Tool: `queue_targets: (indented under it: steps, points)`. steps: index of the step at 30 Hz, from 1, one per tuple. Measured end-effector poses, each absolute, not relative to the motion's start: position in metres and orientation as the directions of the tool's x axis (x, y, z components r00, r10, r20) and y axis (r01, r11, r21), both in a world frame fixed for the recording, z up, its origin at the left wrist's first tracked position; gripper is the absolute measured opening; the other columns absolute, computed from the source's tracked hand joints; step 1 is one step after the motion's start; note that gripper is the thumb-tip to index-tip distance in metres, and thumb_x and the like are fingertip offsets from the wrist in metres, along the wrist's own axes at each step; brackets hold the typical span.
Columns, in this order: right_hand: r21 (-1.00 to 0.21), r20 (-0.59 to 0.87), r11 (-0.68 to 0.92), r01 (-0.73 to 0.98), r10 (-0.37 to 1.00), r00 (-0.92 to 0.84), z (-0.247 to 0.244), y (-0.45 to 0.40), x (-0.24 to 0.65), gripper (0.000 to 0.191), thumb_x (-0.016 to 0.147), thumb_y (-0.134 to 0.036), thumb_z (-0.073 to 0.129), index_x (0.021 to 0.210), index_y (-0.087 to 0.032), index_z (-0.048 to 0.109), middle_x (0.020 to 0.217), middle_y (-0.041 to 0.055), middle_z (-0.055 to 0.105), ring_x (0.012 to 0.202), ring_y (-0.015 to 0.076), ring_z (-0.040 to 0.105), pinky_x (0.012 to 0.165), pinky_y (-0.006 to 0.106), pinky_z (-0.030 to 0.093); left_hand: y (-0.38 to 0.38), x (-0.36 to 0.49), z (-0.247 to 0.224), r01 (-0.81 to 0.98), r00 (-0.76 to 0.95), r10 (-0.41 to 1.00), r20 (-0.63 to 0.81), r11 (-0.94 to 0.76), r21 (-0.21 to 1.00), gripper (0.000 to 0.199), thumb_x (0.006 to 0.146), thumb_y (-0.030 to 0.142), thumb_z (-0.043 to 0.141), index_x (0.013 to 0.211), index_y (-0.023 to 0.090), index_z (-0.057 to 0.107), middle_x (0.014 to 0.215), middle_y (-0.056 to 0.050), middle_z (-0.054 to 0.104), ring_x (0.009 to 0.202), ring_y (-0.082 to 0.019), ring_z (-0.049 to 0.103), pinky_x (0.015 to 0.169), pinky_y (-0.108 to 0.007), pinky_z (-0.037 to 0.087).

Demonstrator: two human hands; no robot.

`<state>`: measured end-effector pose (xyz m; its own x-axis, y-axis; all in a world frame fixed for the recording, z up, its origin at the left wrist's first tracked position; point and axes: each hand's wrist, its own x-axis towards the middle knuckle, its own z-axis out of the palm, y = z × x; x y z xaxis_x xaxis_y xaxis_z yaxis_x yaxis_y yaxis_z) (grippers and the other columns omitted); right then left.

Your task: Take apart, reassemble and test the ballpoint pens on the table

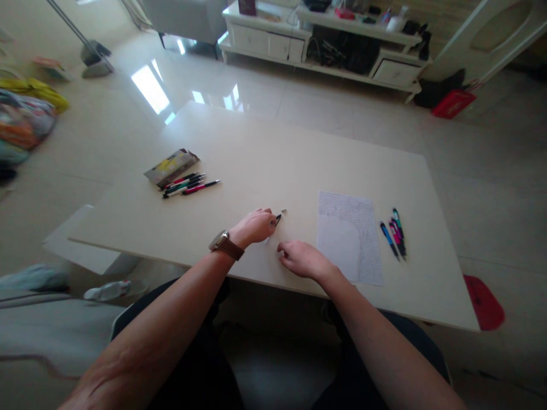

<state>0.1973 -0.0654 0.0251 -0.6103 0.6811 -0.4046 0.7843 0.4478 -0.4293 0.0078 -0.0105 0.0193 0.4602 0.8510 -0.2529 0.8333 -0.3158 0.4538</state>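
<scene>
My left hand (257, 225), with a watch on the wrist, is closed around a pen (278, 219). The pen's dark end sticks out past the fingers, and a pale part shows below the hand. Just beyond that end, a small pen part (284, 211) lies on the table. My right hand (302, 259) is close by on the right, low over the table, its fingers curled together. Whether anything is between them is hidden. Right of it lies a sheet of paper (371, 242) covered in writing, with a smooth blank-looking area over its lower left.
On the white table (273, 154), several pens (188, 185) lie beside an opened box (171, 165) at the left. More pens (393, 234) in blue, pink and green lie right of the paper. A red stool (484, 302) shows past the right edge.
</scene>
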Motion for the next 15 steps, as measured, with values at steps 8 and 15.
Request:
queue_targets:
  steps: [8, 15]
  points:
    - [-0.425, -0.403, 0.455, 0.783, 0.680, -0.613, 0.028, -0.066, 0.199, 0.022, 0.093, -0.028, 0.047, 0.094, -0.018, 0.067, 0.095, 0.0086, 0.072, 0.082, 0.0199, 0.066, 0.065, 0.028, 0.040, -0.006, -0.003, 0.011, 0.898, 0.372, 0.889, -0.268, -0.271, 0.347, 0.028, 0.088, 0.030, 0.053, 0.104, 0.018, 0.071, 0.112, -0.012, 0.066, 0.110, -0.025, 0.059, 0.100, -0.034, 0.043]
    - [-0.399, -0.453, 0.455, 0.796, 0.657, -0.603, 0.041, -0.068, 0.193, 0.023, 0.094, -0.027, 0.047, 0.097, -0.018, 0.068, 0.099, 0.0102, 0.073, 0.087, 0.0223, 0.068, 0.068, 0.029, 0.044, -0.007, -0.001, 0.022, 0.903, 0.323, 0.918, -0.230, -0.227, 0.365, 0.032, 0.090, 0.033, 0.052, 0.115, 0.020, 0.067, 0.115, -0.012, 0.063, 0.105, -0.024, 0.060, 0.094, -0.034, 0.045]
